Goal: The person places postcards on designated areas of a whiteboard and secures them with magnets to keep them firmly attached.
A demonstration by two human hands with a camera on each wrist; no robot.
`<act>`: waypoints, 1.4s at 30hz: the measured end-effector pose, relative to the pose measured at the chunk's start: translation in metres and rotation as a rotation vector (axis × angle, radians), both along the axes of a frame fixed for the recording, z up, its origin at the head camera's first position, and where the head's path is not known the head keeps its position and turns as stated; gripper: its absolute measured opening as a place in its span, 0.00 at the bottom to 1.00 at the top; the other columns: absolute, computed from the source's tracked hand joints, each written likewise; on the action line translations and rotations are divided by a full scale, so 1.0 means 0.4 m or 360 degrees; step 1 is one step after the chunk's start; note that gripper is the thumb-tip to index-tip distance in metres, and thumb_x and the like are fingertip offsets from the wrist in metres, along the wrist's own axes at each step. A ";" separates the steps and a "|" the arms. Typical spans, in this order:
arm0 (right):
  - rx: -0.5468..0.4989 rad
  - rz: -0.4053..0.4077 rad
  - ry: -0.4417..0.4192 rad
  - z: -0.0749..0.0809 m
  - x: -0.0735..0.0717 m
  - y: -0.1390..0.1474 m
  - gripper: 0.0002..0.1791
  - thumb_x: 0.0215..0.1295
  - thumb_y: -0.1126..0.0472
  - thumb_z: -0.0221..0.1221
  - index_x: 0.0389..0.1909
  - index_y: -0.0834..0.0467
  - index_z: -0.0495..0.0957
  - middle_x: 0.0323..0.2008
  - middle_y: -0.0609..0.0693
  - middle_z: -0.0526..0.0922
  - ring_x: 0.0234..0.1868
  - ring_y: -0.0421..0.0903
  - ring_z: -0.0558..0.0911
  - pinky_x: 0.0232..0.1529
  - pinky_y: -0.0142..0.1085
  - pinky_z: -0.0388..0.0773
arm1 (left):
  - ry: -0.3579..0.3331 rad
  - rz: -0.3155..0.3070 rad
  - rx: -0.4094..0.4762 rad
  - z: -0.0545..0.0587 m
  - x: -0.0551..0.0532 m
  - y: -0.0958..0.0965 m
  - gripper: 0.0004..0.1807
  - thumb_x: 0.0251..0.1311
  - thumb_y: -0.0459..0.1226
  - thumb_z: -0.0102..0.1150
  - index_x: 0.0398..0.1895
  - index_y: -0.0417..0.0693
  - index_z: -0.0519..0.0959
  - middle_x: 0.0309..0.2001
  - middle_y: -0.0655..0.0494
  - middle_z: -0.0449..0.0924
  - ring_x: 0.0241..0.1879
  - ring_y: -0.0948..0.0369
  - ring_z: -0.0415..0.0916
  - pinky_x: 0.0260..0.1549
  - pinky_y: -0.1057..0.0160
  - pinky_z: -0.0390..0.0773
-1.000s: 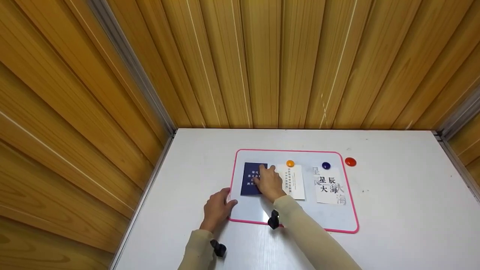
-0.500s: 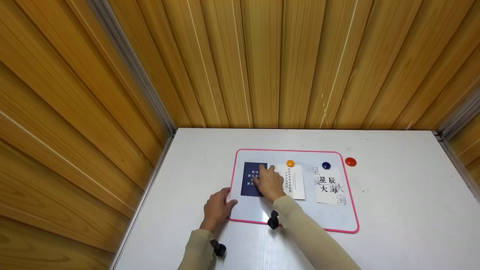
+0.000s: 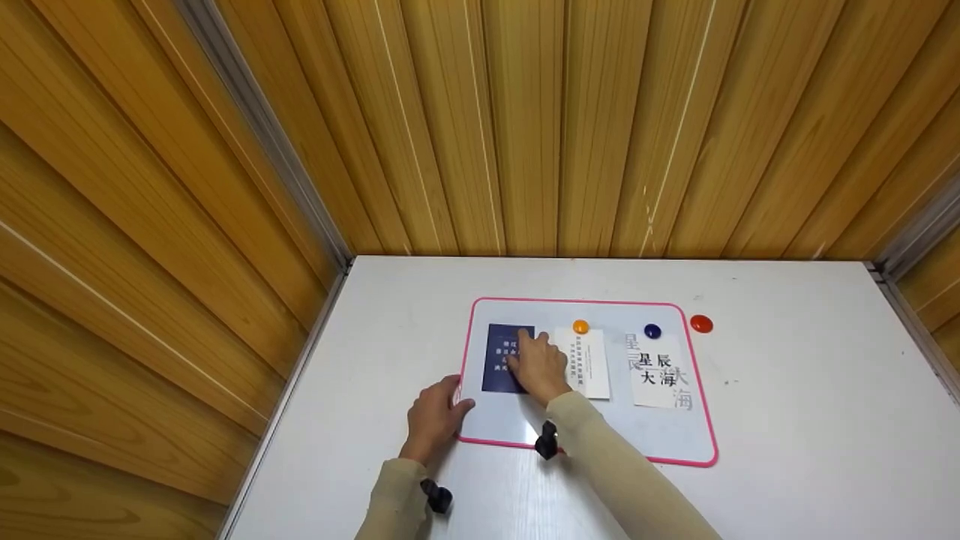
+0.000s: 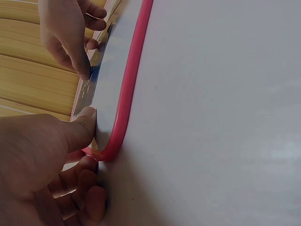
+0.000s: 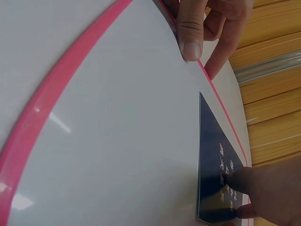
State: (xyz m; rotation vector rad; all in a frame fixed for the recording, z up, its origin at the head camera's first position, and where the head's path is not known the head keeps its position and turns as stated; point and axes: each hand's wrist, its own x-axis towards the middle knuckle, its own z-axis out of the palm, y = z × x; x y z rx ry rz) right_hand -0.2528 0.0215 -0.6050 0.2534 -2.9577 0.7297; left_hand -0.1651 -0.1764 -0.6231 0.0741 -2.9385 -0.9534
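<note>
A whiteboard (image 3: 510, 416) with a pink frame lies flat on the white table. At its left edge my left hand (image 3: 433, 415) grips the frame: the thumb (image 4: 83, 127) lies on the board's face, the other fingers curl at the edge. My right hand (image 3: 543, 367) rests its fingertips on a dark blue card (image 3: 495, 367) with white characters, covering the card's right part. Beside that hand is a white card (image 3: 597, 371) under an orange round magnet (image 3: 580, 327). Farther right, a white card (image 3: 656, 394) with large characters has a dark blue magnet (image 3: 652, 331) at its top.
A red round magnet (image 3: 701, 324) sits just outside the board's upper right corner, on the table (image 3: 810, 390). Wood-patterned panels (image 3: 525, 135) stand behind the table and along its left side.
</note>
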 end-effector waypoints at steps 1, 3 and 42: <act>0.0000 -0.0001 0.0003 0.000 0.000 0.000 0.25 0.66 0.50 0.69 0.55 0.62 0.77 0.38 0.64 0.79 0.35 0.66 0.84 0.32 0.57 0.79 | 0.0001 -0.0001 0.0001 0.001 0.001 0.001 0.28 0.63 0.44 0.71 0.64 0.46 0.79 0.55 0.47 0.85 0.54 0.47 0.82 0.52 0.43 0.78; 0.0001 -0.0004 0.0006 0.000 0.000 0.001 0.25 0.66 0.51 0.69 0.55 0.62 0.78 0.37 0.64 0.79 0.35 0.66 0.84 0.32 0.57 0.79 | 0.0004 0.0000 0.0006 0.004 0.002 0.002 0.28 0.63 0.43 0.71 0.64 0.45 0.79 0.54 0.46 0.85 0.53 0.47 0.83 0.52 0.43 0.78; -0.0024 0.0022 0.0039 0.032 -0.017 0.026 0.22 0.70 0.53 0.64 0.58 0.62 0.78 0.38 0.61 0.81 0.32 0.62 0.84 0.31 0.55 0.79 | 0.0016 -0.0017 -0.0009 -0.002 0.001 -0.001 0.27 0.63 0.43 0.71 0.64 0.45 0.79 0.52 0.48 0.86 0.45 0.53 0.83 0.49 0.45 0.80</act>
